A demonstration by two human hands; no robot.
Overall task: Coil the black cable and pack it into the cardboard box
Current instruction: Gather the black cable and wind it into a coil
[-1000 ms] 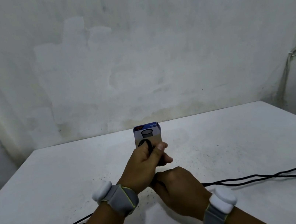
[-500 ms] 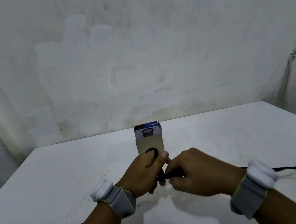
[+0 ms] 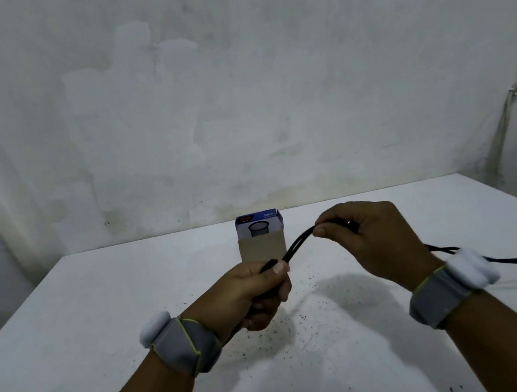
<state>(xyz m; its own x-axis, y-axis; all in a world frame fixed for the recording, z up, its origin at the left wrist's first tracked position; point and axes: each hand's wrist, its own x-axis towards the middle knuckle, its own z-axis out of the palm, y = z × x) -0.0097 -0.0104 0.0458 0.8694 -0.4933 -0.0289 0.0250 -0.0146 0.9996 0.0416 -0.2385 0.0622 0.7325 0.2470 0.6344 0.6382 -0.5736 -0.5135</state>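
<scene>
**Cable doubled between both hands, slack on both sides of bench**

Cable (image 3: 297,246): thin, black, limp. Doubled strands run taut from the left hand (image 3: 259,292) up to the right hand (image 3: 363,236); beyond each hand they trail flat on the bench (image 3: 105,308), off the left edge of view near the left forearm and off the right edge behind the right wrist. Judged light and soft, with no stiffness to hold a loop by itself, so each turn needs pinning in the fist. Thin jacket looks smooth; likely to slip if held loosely.

Left hand: fist curled round the cable, thumb pressing on top. Right hand: fingers curled, pinching the strands at the thumb tip, raised above the bench.

Best hold, by judgement: keep the gathered turns in the left fist and feed with the right, a short length at a time.

Box (image 3: 261,241): upright just behind the left hand, printed flap standing up. Whether the mouth is open cannot be told from here. It looks narrow, so the coil must be small.

Room: bare bench all round the hands; wall behind the box. Risk: trailing slack may snag on a bench edge.
</scene>
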